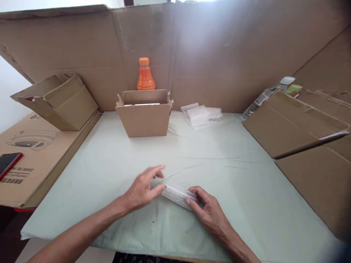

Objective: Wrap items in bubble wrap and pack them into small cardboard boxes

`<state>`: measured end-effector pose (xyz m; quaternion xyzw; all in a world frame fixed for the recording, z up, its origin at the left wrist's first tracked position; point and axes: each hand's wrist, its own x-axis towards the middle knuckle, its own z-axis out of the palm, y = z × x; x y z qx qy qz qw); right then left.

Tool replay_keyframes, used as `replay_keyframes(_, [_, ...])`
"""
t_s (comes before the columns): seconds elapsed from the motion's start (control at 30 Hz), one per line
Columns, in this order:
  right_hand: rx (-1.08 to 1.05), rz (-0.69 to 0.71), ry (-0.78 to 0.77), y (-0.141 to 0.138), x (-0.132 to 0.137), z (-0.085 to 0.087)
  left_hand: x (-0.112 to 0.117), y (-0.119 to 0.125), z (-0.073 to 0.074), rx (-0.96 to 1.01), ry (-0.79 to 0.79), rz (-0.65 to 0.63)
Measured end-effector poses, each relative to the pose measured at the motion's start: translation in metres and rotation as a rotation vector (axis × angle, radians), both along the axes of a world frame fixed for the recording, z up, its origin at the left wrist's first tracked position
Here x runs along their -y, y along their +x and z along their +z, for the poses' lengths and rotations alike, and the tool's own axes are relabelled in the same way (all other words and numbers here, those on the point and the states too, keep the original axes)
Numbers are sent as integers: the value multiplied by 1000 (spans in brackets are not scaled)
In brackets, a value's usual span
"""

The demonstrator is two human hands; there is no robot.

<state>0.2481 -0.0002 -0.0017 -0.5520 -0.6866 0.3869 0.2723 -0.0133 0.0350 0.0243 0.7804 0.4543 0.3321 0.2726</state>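
A slim, clear bundle that looks like rolled bubble wrap lies slantwise low over the green cloth, near the front of the table. My right hand grips its right end between thumb and fingers. At the other end, my left hand has its fingers spread, the thumb touching or just beside the bundle. Whether anything is inside the wrap cannot be made out.
An open cardboard box stands at the back, an orange bottle behind it. Clear plastic sheets lie to its right. Cardboard boxes and a clear bottle line the right. On the left, a phone and another open box rest on a flat carton.
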Motion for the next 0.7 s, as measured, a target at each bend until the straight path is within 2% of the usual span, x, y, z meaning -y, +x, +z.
replay_keyframes(0.1, [17, -14, 33, 0, -2, -4, -60, -19, 38, -104, 476, 189])
replay_keyframes(0.17, [1, -2, 56, -1, -3, -6, -106, -32, 65, -225, 644, 321])
replay_keyframes(0.27, [-34, 22, 74, -1, -3, -6, -161, -42, 90, -402, 580, 408])
replay_keyframes(0.33, [-69, 32, 59, 0, -4, -4, -177, -44, 94, -455, 509, 431])
replay_keyframes(0.43, [-145, 57, -9, 8, -7, 4, -165, -40, 93, -446, 515, 419])
replay_keyframes(0.53, [-178, 50, -25, 28, -10, 25, -123, -35, 91, -432, 614, 308])
replay_keyframes(0.6, [-189, -14, 23, 43, -11, 49, -87, -29, 94, -445, 685, 230])
replay_keyframes(0.7, [-223, -161, 154, 56, -12, 99, -34, -17, 103, -503, 737, 110])
